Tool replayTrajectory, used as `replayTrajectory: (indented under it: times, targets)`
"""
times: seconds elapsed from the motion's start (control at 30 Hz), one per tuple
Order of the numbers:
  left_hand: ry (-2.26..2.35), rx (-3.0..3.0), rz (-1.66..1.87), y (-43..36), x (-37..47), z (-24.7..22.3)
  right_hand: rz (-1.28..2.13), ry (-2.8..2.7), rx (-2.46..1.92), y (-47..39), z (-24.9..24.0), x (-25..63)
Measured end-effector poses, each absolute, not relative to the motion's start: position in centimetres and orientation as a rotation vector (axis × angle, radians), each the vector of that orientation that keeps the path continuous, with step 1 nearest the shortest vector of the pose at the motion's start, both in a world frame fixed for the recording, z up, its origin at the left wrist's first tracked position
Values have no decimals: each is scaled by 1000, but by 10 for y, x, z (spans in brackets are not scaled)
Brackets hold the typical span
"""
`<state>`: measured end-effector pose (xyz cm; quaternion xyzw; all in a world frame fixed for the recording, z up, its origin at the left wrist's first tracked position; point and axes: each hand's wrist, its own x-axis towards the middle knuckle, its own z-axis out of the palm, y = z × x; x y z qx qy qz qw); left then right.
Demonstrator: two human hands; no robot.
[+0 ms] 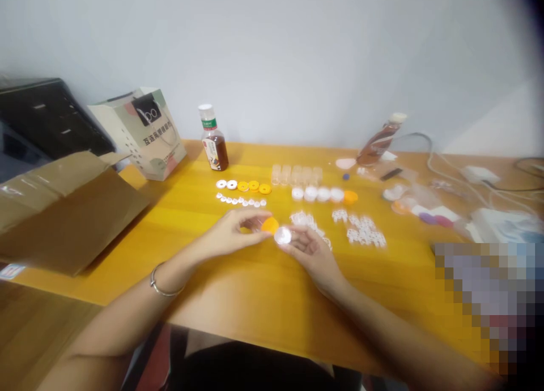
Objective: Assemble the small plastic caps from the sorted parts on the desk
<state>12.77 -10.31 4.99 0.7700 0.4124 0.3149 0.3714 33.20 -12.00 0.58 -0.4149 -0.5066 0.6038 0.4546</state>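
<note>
Between thumb and fingers, my left hand [238, 230] pinches an orange disc [270, 226] above the table. My right hand [312, 255] is closed on a round, shiny whitish piece [283, 236], held right beside the disc; its exact kind is blurred. Beyond my hands lies a row of white and orange rings [243, 186], with small white pieces [241, 201] lined up below it. To the right are a row of white round parts with an orange one at its end [323, 194], clear cylinders [297, 175] and clusters of small white parts [361, 230].
At left are an open cardboard box [63, 209] and a paper bag [147, 133]. One drink bottle [215, 144] stands at the back; another bottle [379, 139] leans at back right. Cables [431, 158], plastic bags and coloured discs [436, 219] clutter the right side. A blurred-out person is at far right.
</note>
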Motion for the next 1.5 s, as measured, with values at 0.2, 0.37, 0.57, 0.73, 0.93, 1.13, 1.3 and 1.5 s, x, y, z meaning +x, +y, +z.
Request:
replayTrajectory:
  times: [0.2,0.37,0.57,0.73,0.93,1.13,1.3,1.5]
  targets:
    - [968,1899,685,-104,127,53,1436,-1244,-962,-121,4,332]
    - [889,1671,753,-102,130,53,1349,-1263,-995,-124,5,331]
    - [900,1664,745,-102,134,46,1217,-1330,-1041,-127,12,332]
    - [893,1683,749,-103,137,45,1165,-1377,-1049,-128,13,332]
    - [869,1702,757,-105,140,41,1134,-1435,-1030,-127,10,333]
    - [912,1958,789,-113,145,41,1111,-1489,-1006,-126,7,334]
    - [954,2284,785,-119,148,46,1125,-1495,-1000,-127,6,334]
    - [952,2343,735,-117,148,44,1196,-1464,-996,-128,6,333]
